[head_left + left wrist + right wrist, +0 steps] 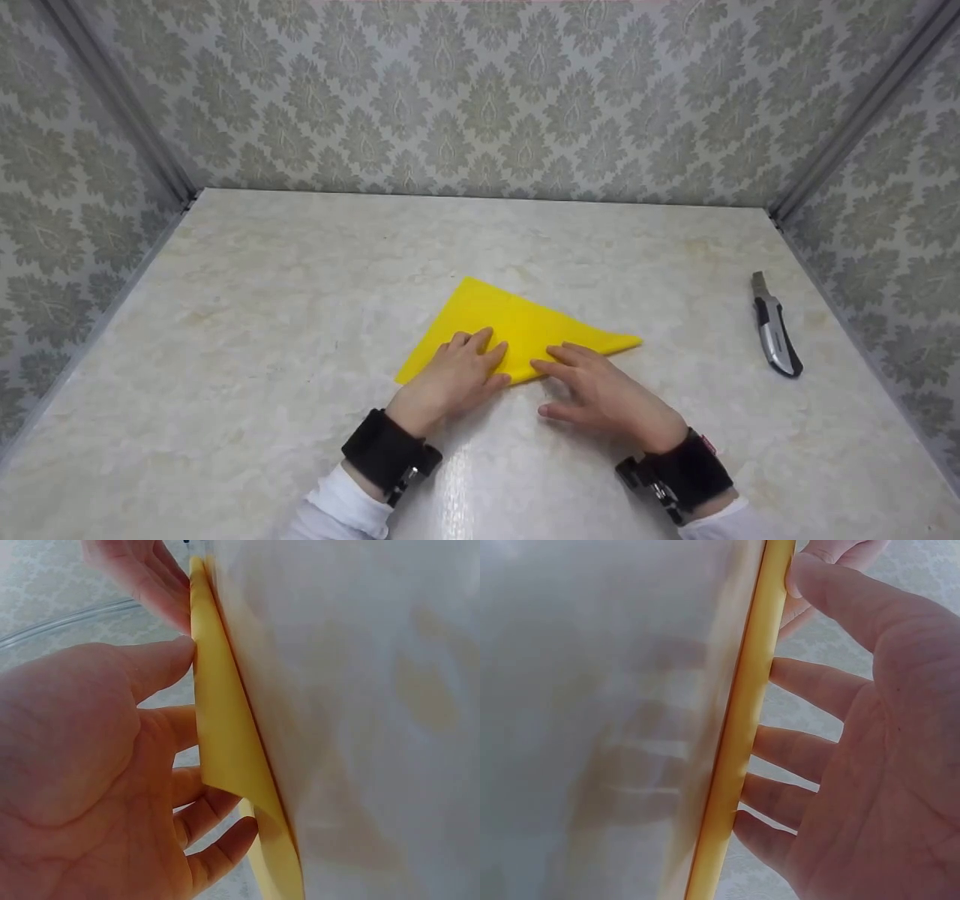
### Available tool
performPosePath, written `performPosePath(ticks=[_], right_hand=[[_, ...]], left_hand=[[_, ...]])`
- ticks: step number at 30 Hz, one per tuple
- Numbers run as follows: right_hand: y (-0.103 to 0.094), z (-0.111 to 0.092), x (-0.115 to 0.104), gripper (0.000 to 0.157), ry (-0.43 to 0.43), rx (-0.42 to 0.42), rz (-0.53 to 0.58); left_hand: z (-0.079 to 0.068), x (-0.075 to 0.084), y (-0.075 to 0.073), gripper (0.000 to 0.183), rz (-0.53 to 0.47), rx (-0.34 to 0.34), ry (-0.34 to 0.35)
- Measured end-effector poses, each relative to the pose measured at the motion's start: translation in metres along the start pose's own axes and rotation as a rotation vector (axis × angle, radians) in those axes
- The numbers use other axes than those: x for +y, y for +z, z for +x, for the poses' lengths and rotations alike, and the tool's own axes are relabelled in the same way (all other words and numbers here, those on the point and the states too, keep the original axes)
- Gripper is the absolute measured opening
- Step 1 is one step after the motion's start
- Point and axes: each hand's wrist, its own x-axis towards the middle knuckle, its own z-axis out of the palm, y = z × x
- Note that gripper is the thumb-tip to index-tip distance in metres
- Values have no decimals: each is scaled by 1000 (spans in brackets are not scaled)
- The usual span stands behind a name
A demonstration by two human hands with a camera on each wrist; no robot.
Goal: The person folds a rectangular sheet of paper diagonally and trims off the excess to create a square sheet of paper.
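Note:
A folded sheet of yellow paper (pixel 517 319) lies on the table, with a pointed corner reaching to the right. My left hand (pixel 456 375) rests on its near left part, fingers spread. Close by, my right hand (pixel 609 394) touches the near right edge with extended fingertips, its thumb off the paper. In the left wrist view, the thumb and fingers of the left hand (pixel 90 765) meet a raised flap of the paper (pixel 225 720). The right wrist view shows the right hand (pixel 892 742) with fingers apart along a rounded folded edge of the paper (pixel 742 712).
A utility knife (pixel 776 337) with a grey and black handle lies at the right of the table, its blade pointing to the back. The pale marbled table (pixel 247 300) is bordered by patterned walls (pixel 480 97) at the back and sides.

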Motion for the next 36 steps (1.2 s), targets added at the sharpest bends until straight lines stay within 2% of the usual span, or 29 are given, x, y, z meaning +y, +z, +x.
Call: performPosePath(ticks=[7, 14, 22, 29, 36], right_hand=[[-1, 0, 0, 63, -8, -6, 7], [-1, 0, 1, 64, -1, -11, 21], [-1, 1, 0, 63, 22, -21, 17], [-2, 0, 0, 63, 46, -26, 27], [-1, 0, 2, 60, -7, 3, 14]], left_hand=[[0, 1, -1, 60, 17, -3, -4], [2, 1, -1, 60, -15, -22, -16], [1, 0, -1, 60, 31, -3, -3], [0, 1, -2, 60, 27, 6, 0], [-1, 5, -3, 61, 43, -6, -6]])
